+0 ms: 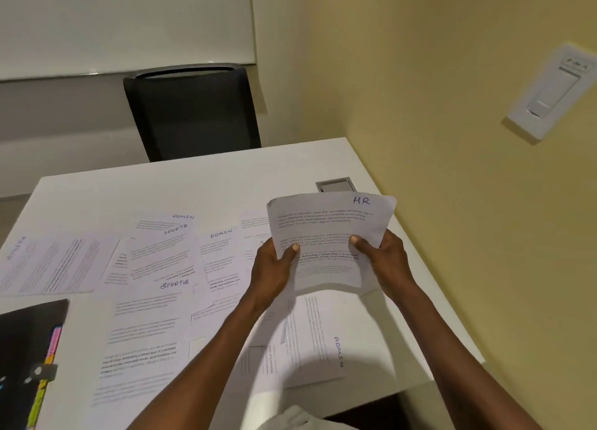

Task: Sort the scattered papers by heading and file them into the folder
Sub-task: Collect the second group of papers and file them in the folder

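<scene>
We've got the HR sheet (pixel 329 236) pinched by left hand (pixel 274 265) & right hand (pixel 384 258); loose thumb grip could drop it onto the ADMIN sheet (pixel 323 342), mixing headings.

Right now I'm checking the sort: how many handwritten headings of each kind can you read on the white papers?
ADMIN headings: 3
SPORTS headings: 2
HR headings: 1, on the white sheets held in both hands
Total readable: 6. The far-left sheet's heading is too blurred.

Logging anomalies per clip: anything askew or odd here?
Yes. One ADMIN sheet lies turned sideways to its neighbours, partly under the HR sheet that both hands hold. The sheets overlap untidily across the table.
</scene>
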Tool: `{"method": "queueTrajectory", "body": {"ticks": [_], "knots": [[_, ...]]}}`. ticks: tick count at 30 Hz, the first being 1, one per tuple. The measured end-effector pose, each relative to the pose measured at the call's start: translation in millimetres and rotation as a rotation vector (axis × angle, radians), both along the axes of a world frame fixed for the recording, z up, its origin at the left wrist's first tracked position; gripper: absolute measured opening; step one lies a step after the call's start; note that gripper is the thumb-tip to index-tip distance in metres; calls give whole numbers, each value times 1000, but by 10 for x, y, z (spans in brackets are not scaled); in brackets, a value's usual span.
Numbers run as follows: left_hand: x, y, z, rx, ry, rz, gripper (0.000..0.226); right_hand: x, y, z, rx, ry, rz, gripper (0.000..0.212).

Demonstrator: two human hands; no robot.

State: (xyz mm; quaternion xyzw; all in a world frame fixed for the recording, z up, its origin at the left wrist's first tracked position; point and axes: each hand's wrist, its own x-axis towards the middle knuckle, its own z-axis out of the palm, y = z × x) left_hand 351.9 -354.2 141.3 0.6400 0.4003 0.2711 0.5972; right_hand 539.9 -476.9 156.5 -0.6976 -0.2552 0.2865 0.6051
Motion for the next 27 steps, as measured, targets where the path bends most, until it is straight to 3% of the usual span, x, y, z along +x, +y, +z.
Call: {"method": "queueTrajectory", "body": {"ticks": [5,15,27], "knots": [[149,-379,-61,-39,-44,21,24,147,-435,-159,13,27,-19,32],[132,-1024,-676,-140,120,133,25,89,-929,-846,-116,232,18,38],[124,-1014,-486,-144,76,172,24,111,-879,-842,-129,210,75,34]]}}
